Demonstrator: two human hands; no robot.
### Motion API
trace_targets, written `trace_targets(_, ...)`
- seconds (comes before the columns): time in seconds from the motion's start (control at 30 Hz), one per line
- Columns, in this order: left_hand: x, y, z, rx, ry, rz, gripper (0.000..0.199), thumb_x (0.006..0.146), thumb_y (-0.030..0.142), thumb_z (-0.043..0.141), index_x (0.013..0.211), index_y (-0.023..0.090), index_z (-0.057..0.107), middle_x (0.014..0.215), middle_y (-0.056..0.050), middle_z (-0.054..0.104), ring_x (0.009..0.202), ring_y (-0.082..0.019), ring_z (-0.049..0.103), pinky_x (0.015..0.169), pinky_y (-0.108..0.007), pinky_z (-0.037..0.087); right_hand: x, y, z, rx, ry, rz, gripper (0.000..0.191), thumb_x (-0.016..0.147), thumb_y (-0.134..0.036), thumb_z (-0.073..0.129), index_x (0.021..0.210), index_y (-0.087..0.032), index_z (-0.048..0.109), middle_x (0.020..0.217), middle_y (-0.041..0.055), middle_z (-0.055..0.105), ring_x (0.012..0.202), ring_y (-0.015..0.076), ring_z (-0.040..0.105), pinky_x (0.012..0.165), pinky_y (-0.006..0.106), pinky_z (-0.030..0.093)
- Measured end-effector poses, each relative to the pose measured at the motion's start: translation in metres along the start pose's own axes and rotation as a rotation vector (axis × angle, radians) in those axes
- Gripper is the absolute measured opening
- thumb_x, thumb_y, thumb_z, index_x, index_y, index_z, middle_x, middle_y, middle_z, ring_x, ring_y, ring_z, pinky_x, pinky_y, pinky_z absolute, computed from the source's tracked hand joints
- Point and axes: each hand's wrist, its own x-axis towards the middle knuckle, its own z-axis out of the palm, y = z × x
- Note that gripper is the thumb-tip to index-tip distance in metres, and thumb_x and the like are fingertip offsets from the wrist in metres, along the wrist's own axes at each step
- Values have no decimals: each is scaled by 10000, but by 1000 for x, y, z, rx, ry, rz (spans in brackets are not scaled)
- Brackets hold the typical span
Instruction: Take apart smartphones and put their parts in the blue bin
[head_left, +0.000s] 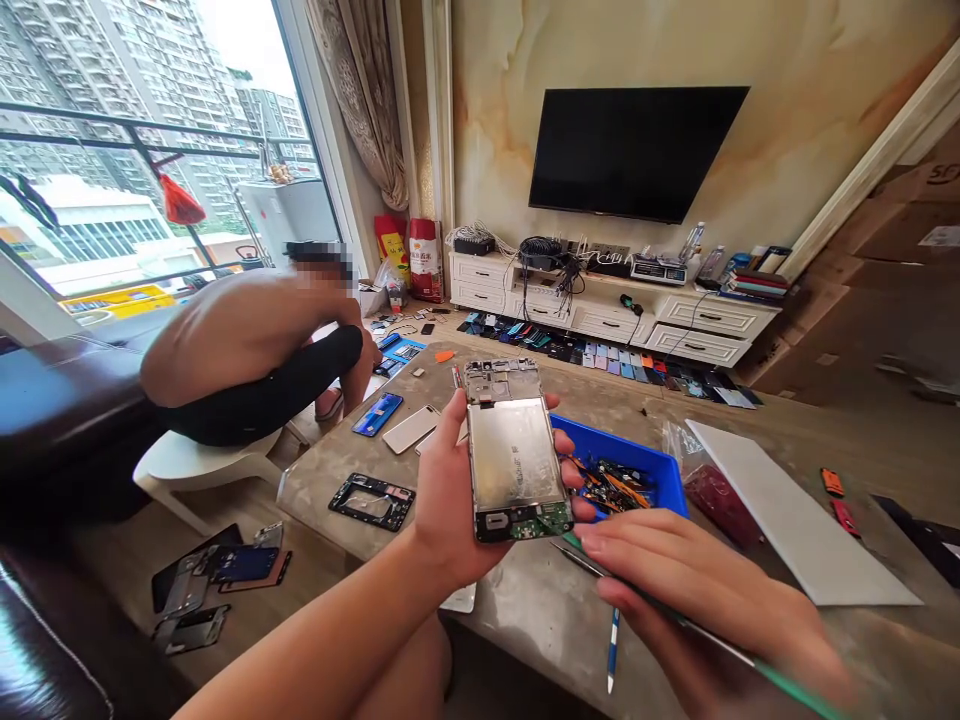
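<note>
- Two hands: your left hand cradles one stripped phone from beneath, thumb and fingers wrapped firmly round its long edges.
- Your right hand is closed on one pick, metal with a green handle, its tip just beside the phone's near end.
- The phone is held above the table, silver plate up, its long axis pointing away from you with a slight tilt, small green board nearest you.
- One blue bin of parts sits just beyond it.
- Left of it lie two whole phones and one black frame.
- One co-worker sits hunched beyond them.
</note>
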Motion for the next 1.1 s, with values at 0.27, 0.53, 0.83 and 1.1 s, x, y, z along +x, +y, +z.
trace_targets(0.27, 0, -1, -5, 2, -8, -38, 686, 964, 626, 260, 1292, 103, 559, 971, -123, 572, 791, -255, 597, 716, -427, 533, -2, 1, -1, 2, -20, -18, 191, 937, -126, 639, 1117, -151, 695, 1057, 47, 777, 1035, 104, 723, 1003, 126, 518)
trace_targets(0.53, -2, -2, -6, 2, 10, -84, 671, 967, 616, 254, 1262, 109, 579, 958, -120, 574, 777, -241, 601, 712, -426, 548, -1, -5, -1, -12, -10, -11, 160, 937, -117, 637, 1068, -149, 723, 1027, 45, 786, 991, 98, 740, 1003, 109, 511)
trace_targets(0.83, -3, -3, -4, -69, 29, -101, 643, 990, 582, 245, 1185, 108, 633, 916, -125, 616, 734, -232, 643, 675, -410, 571, -10, -5, 4, -25, 58, -53, 242, 905, -57, 639, 1115, -137, 729, 1094, 58, 771, 1028, 133, 736, 1034, 153, 518)
trace_targets(1.1, -6, -6, 4, -167, 29, -61, 604, 1005, 523, 248, 1121, 91, 654, 871, -123, 631, 703, -217, 651, 667, -365, 563, -15, -11, 21, -93, 266, -44, 258, 909, -115, 644, 1133, -193, 744, 977, 20, 793, 879, 153, 774, 863, 180, 623)
